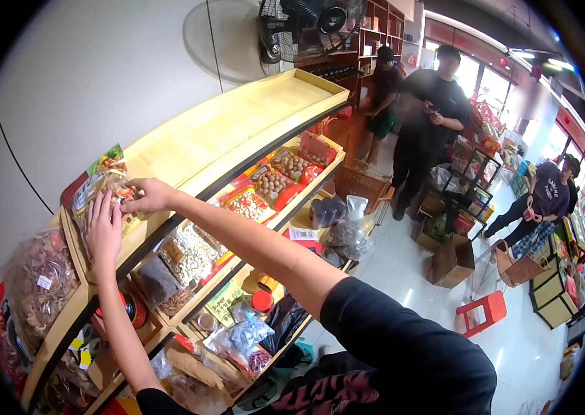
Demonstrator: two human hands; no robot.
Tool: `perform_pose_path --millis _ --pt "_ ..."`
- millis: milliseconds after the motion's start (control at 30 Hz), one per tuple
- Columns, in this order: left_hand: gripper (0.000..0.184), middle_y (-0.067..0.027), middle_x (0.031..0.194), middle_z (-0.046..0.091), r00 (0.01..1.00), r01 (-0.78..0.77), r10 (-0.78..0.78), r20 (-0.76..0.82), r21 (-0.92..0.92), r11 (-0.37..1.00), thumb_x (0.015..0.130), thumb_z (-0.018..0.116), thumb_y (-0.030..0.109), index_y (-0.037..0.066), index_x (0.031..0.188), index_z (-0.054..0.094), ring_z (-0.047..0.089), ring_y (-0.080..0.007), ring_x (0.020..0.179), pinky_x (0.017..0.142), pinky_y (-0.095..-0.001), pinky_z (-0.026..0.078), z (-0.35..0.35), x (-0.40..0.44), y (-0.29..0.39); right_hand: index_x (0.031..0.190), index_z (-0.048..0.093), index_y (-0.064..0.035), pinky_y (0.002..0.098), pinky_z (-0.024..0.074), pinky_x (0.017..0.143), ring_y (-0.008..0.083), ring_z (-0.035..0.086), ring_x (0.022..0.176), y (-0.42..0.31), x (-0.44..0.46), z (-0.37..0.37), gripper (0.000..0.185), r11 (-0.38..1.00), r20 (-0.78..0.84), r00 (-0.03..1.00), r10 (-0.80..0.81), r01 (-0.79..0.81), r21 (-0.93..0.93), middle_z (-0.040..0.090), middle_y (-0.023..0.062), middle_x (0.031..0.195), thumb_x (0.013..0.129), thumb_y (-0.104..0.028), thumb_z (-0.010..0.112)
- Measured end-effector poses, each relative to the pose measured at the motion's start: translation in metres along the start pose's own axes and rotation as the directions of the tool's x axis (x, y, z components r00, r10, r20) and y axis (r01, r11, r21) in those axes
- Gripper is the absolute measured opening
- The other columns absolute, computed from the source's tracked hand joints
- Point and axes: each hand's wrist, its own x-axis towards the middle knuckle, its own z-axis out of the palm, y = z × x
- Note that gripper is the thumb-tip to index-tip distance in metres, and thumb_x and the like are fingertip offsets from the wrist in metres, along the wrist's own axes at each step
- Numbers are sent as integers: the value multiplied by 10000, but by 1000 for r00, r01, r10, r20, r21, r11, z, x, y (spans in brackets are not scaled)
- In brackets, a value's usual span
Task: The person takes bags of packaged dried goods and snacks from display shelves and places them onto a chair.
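Note:
A clear bag of dried food with a printed, colorful top (pixel 107 166) leans at the left end of the wooden top shelf (pixel 230 128). Across its front lies my left hand (pixel 104 225), fingers stretched upward and resting on the plastic. My right hand (pixel 147 196) has its fingers bent and closed on the bag's right edge. Both hands partly cover the bag, so its contents are hard to make out. Left of it, a large clear bag of brown dried goods (pixel 40 287) with a white label sits on the adjoining shelf.
Lower tiers hold bags of nuts (pixel 271 185), pale dried pieces (pixel 189 256) and a red-lidded jar (pixel 262 300). A wall fan (pixel 313 24) hangs above. Several people stand beyond, near a cardboard box (pixel 453 261) and a red stool (pixel 482 313) on the floor.

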Motion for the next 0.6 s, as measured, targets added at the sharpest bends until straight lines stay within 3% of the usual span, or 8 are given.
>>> perform_pose_path --millis 167,233,300,367,433,500,567,600 --pt "391 -88 1372 470 1000 -13 13 -17 16 1000 950 445 308 149 1300 513 413 -320 1270 1037 -400 346 -3 -1 4 1279 464 34 372 456 911 349 573 1071 -18 -17 -4 832 993 15 994 107 -108 39 584 255 1140 695 -504 712" --pt "393 -93 1365 477 999 -32 33 -13 29 999 949 449 313 147 1299 513 417 -321 1266 1035 -400 349 -1 1 3 1288 423 27 382 409 970 367 483 1174 -9 -22 6 776 978 -346 919 -191 151 -141 496 262 1242 715 -422 693" --pt "390 -103 1352 488 998 -40 41 -45 18 999 949 452 323 155 1294 519 434 -326 1250 1027 -401 358 5 1 -1 1292 392 13 413 364 1012 387 404 1233 -16 -58 -2 715 982 -393 900 -187 166 -87 423 257 1307 738 -352 658" --pt "396 -115 1343 494 999 -20 22 -33 58 998 945 467 328 120 1275 532 440 -321 1246 1022 -395 365 5 2 4 1298 393 6 436 351 1022 403 400 1226 -13 -102 -3 655 926 -500 780 -377 314 -208 425 258 1302 762 -302 610" --pt "390 -128 1327 504 983 -41 66 -173 147 988 921 520 291 67 1238 550 449 -322 1236 1019 -400 368 12 -1 -6 1309 396 -1 442 369 1010 391 427 1210 -20 -164 -14 599 905 -414 807 -420 408 -123 418 247 1318 785 -209 599" --pt "349 -146 1279 533 946 -100 151 -288 183 978 879 560 206 29 1180 577 473 -333 1205 1004 -419 384 -5 -10 17 1319 398 -7 410 410 971 358 481 1179 -48 -216 -39 587 839 -415 785 -461 538 84 429 234 1322 780 -106 607" --pt "303 -164 1214 561 889 -137 172 -425 113 984 824 557 69 19 1121 594 509 -352 1143 966 -435 413 -14 -31 50 1319 391 20 404 439 926 342 548 1093 -84 -265 -85 620 791 -407 759 -509 599 128 529 219 1227 749 -37 630" --pt "315 -173 1182 567 884 -127 129 -449 34 991 794 546 20 8 1106 591 515 -359 1126 960 -440 415 -14 -51 70 1290 409 26 397 473 874 343 583 1014 -102 -288 -120 595 834 -281 815 -508 546 76 570 236 1157 747 -41 642"
